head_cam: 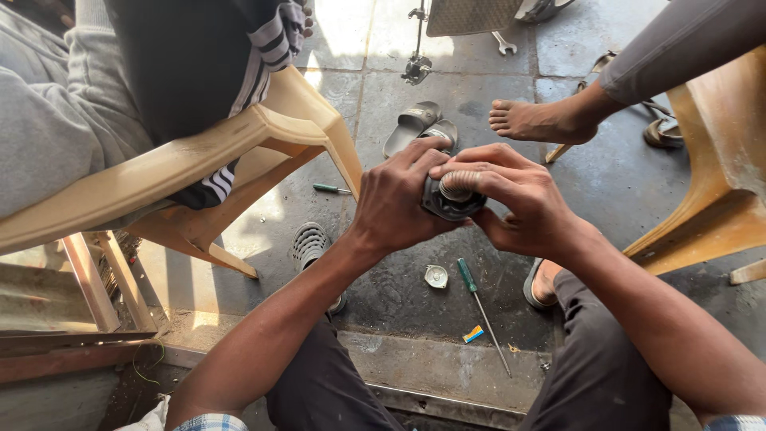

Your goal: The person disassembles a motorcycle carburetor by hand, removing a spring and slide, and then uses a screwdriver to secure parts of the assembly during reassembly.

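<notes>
Both my hands hold a small dark round metal part (pixel 452 201) above the floor, between my knees. My left hand (pixel 396 203) wraps its left side, fingers curled over the top. My right hand (pixel 511 198) grips it from the right, with the index finger laid across a ribbed, spring-like piece on top of the part. Most of the part is hidden by my fingers.
On the stone floor below lie a green-handled screwdriver (pixel 477 302), a small white cap (pixel 436 276) and a smaller screwdriver (pixel 331 189). Sandals (pixel 415 128) lie ahead. A beige plastic chair (pixel 239 152) with a seated person stands left; another person's bare foot (pixel 536 120) and chair (pixel 718 183) are right.
</notes>
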